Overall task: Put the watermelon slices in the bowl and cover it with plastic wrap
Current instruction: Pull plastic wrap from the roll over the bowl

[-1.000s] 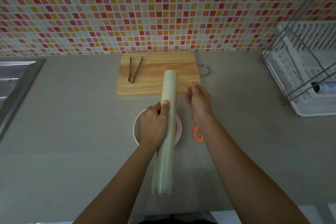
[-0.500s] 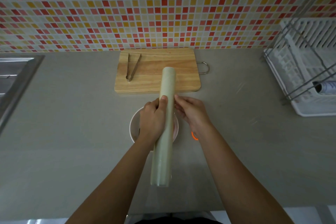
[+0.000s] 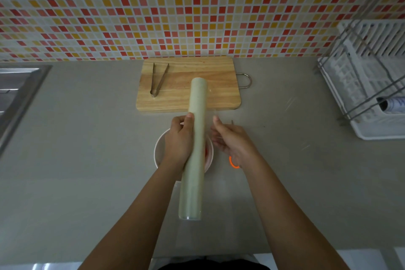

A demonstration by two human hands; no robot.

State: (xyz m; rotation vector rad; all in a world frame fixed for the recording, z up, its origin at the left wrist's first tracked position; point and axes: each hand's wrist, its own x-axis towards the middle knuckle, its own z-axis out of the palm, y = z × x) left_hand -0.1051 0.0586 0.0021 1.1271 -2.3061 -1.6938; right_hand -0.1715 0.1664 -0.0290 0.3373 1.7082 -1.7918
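The wrap roll (image 3: pixel 194 149) is grasped mid-length by the left hand (image 3: pixel 178 141); a clear film edge is pinched by the right hand (image 3: pixel 232 140) just beside it. Beneath the grip sits the bowl (image 3: pixel 158 152), red slices (image 3: pixel 206 152) barely seen inside. Beyond lie a board (image 3: pixel 188 84) and tongs (image 3: pixel 158 79); no writing is readable.

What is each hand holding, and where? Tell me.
The left hand grips the plastic wrap roll around its middle. The right hand pinches the loose film edge beside the roll.

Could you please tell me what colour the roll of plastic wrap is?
Pale green, seen in the head view: plastic wrap roll.
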